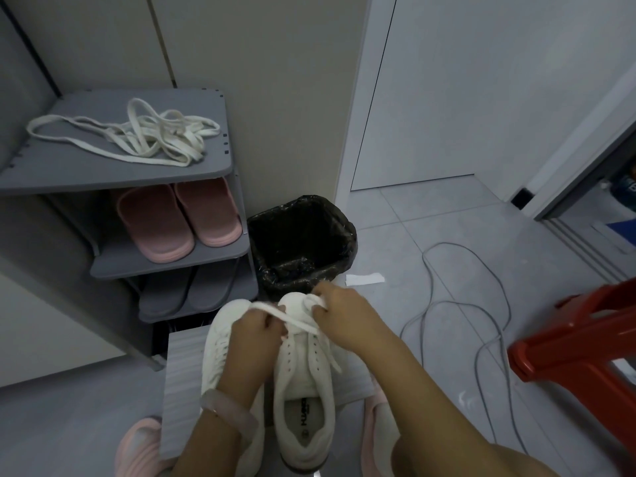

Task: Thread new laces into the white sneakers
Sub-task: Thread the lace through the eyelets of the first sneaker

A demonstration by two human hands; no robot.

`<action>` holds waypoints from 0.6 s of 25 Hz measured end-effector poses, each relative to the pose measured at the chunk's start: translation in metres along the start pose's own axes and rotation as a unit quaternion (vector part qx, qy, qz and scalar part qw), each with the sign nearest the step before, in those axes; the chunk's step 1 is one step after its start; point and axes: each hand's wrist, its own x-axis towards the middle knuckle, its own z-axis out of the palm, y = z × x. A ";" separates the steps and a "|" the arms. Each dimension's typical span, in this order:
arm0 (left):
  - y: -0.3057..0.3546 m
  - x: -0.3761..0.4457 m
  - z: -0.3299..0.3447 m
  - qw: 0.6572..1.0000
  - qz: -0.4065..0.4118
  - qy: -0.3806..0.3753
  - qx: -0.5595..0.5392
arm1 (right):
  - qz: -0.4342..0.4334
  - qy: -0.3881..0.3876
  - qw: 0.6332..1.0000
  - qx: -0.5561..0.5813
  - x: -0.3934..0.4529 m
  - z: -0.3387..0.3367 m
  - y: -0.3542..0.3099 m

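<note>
The left hand (253, 327) and right hand (339, 313) each pinch an end of the lace (292, 320), drawing it taut across the toe-end eyelets. Below both grips the sneaker (304, 380) lies open, probably so the ends even out before crossing.

the insole (304, 420) of the right-hand white sneaker (304, 373) carries dark printed lettering with a small round mark beside it (too blurred to read for certain); nothing else legible.

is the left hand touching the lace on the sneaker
Touching. The head view shows the left hand pinching the white lace over the sneaker toe, while the right hand grips its other end.
</note>
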 end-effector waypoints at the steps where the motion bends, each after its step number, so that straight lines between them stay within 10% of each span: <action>1: 0.006 0.000 -0.006 1.000 0.011 0.018 -0.003 | 0.016 -0.037 0.999 -0.013 0.003 0.006 0.007; 5: 0.014 0.005 -0.023 0.988 0.120 0.009 0.093 | 0.042 -0.163 0.985 -0.034 0.009 0.039 0.008; 15: -0.027 -0.006 0.001 0.931 0.027 -0.220 0.289 | 0.142 -0.058 0.987 -0.046 0.022 0.066 0.021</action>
